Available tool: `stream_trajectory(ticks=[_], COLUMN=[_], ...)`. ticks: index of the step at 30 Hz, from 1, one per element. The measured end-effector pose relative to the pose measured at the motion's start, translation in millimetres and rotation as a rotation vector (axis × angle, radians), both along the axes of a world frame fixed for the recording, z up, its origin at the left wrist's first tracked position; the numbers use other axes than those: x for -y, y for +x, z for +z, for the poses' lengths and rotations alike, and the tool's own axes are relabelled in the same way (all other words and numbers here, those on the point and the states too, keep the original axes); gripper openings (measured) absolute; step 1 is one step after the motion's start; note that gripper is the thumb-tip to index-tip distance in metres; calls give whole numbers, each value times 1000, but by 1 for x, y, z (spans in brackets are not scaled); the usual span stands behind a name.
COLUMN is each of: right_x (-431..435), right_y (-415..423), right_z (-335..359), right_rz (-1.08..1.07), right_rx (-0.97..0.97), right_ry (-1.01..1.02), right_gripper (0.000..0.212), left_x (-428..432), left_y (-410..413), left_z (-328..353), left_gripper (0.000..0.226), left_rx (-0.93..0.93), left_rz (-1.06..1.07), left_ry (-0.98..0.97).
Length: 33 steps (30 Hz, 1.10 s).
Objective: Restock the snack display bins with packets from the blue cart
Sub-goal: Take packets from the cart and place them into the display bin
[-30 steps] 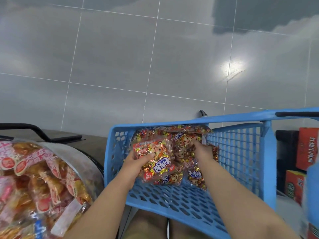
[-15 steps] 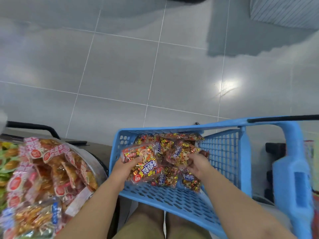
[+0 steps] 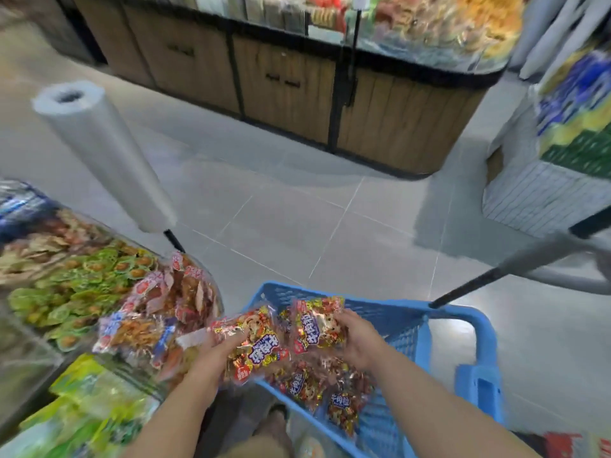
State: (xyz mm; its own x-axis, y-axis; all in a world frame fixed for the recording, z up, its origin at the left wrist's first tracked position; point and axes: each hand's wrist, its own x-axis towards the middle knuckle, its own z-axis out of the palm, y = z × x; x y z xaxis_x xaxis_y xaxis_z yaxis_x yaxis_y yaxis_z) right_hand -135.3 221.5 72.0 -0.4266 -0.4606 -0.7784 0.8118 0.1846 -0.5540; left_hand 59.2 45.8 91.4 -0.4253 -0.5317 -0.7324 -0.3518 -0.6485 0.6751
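My left hand [image 3: 216, 353] grips a red and gold snack packet [image 3: 256, 347], lifted over the left rim of the blue cart [image 3: 463, 320]. My right hand [image 3: 355, 337] holds a second packet of the same kind [image 3: 312, 328] just above the cart. Several more of these packets [image 3: 317, 386] lie in the cart's basket below my hands. To the left stands the snack display bin [image 3: 165, 312], heaped with red and orange packets behind a clear curved wall. The whole view is motion-blurred.
Green packets [image 3: 66, 292] fill a bin further left, yellow-green bags [image 3: 92, 401] lie below. A plastic bag roll [image 3: 99, 153] stands on a pole by the bins. A wooden display counter [image 3: 297, 77] crosses the aisle ahead; stacked goods [image 3: 562, 127] at right.
Both hands have lifted their packets up out of the cart and toward the left. My head has tilted up, so the aisle and the far counter came into view.
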Motion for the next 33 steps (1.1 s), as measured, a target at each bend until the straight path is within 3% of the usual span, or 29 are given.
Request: stream_trajectory(ticks=[4,9,13,15,18,21,23,27,33], right_x=[32,72,100,116,142,169,188,223,260], right_y=[31,92,146,175,220,263,289,334,359], right_z=[23,33,32,31,32,37,39,38,47], right_rz=[131,353,629,734,822,908,929,985,951], right_rx=[-19,-2,-35,-20,-21,-73,-77,-55,-195], right_ry=[-104,-128,-132,-141,-119,-97,-115,-196,-183], right_gripper=[19,24,21,28,38,14,17,32,45], left_x=[-5,-15,-18,-17,-12,-1,9,32,53], left_y=[48,122,188,222,274,325,356,402,430], left_z=[16,27,29,31,35,42,47,50,56], left_gripper=[74,39,32,52,114,134,140,122,43], left_rx=[-108,-150,-123,-119,-59,-14,-2,-48,-91], left_rz=[190,394,546,592,624,674,695,786,881], left_ry=[-11,-93,-114,-118,-170,-196,-204,-198,-175])
